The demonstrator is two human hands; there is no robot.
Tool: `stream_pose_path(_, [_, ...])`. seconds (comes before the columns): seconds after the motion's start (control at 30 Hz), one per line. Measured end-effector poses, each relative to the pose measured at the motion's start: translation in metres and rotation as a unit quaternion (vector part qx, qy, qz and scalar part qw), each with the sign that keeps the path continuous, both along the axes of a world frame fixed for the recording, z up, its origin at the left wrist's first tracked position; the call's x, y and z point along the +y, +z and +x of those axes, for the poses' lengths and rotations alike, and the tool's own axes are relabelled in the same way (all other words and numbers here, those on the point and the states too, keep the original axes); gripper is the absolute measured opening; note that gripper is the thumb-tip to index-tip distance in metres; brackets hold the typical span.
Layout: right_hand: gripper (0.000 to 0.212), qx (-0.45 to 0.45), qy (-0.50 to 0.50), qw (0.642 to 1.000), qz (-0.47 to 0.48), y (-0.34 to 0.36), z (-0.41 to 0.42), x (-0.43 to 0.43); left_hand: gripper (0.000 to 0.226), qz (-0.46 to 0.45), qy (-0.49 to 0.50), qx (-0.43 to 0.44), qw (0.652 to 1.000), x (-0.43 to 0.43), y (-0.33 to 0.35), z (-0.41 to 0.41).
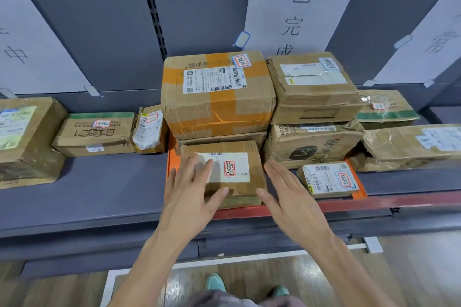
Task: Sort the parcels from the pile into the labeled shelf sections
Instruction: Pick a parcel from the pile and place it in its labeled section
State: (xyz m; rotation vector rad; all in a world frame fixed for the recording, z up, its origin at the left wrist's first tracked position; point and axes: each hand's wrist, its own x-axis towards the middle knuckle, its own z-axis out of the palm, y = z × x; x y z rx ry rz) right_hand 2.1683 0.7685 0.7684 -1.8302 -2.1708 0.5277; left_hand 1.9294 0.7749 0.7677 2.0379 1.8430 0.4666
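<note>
Looking down on a small brown parcel (232,174) at the front of the orange-lined middle section (172,164) of a grey shelf (99,182), just before a stack topped by an orange-taped box (217,97), below a wall sign (291,7) apparently matching its red-framed sticker. Flanked by both hands, fingers straight, gripping nothing: left hand (189,189) flat on top, right hand (287,194) along the right side, thumb at the front corner. Probably squaring it into place.
</note>
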Motion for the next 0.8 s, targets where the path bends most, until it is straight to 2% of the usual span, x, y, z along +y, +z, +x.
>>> stream_pose_path(0.17, [0.066, 0.001, -0.009, 1.0, 0.003, 0.001, 0.032, -0.008, 0.065, -0.013, -0.018, -0.003, 1.0, -0.008, 0.011, 0.032])
stream_pose_path(0.33, [0.066, -0.003, -0.042, 0.999, 0.002, 0.005, 0.083, -0.026, 0.064, 0.006, -0.06, -0.014, 0.998, -0.018, 0.017, 0.088])
stream_pose_path(0.5, [0.065, -0.007, -0.088, 0.996, 0.012, 0.01, 0.158, -0.061, 0.067, 0.018, -0.135, -0.018, 0.991, -0.037, 0.017, 0.169])
stream_pose_path(0.8, [0.064, -0.032, -0.197, 0.98, 0.013, 0.01, 0.306, -0.146, 0.069, -0.028, -0.251, -0.014, 0.967, -0.07, 0.007, 0.325])
